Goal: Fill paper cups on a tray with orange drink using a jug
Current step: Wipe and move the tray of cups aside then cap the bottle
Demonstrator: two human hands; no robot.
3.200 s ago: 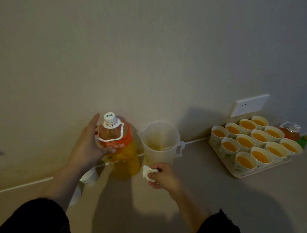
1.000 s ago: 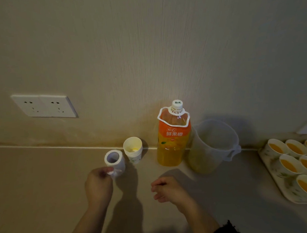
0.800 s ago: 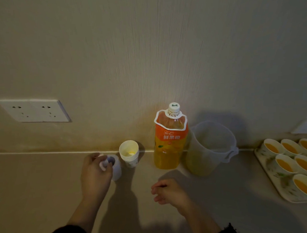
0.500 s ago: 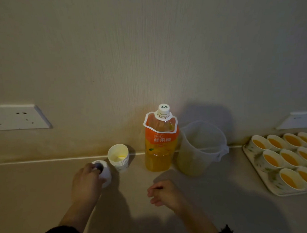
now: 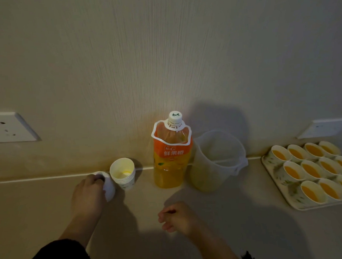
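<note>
The left hand (image 5: 87, 192) reached forward from a dark sleeve (image 5: 62, 255), palm down, its fingers curled over the rim of a single paper cup (image 5: 109, 186) and gripping it at the top; whether that cup stood quite upright could not be told. The right hand (image 5: 177, 218) rested low on the tabletop (image 5: 237, 229), well apart from every vessel, its fingers loosely curled with nothing showing in them. Just beside the gripped cup, to its right, stood a short stack of paper cups (image 5: 123, 174) near the wall, a trace of yellow in the bottom of the top one. Farther right the orange drink bottle (image 5: 172, 162) stood upright with its white cap on, roughly half full. The jug (image 5: 217, 160), translucent plastic with its handle turned to the right, stood upright just beside the bottle, with only a faint yellowish tint low inside it. At the right edge lay the tray (image 5: 289, 190), leaf-patterned, carrying rows of filled cups (image 5: 312, 191) packed closely together, each showing orange drink near its rim. A wall socket (image 5: 9, 128) showed on the left.
</note>
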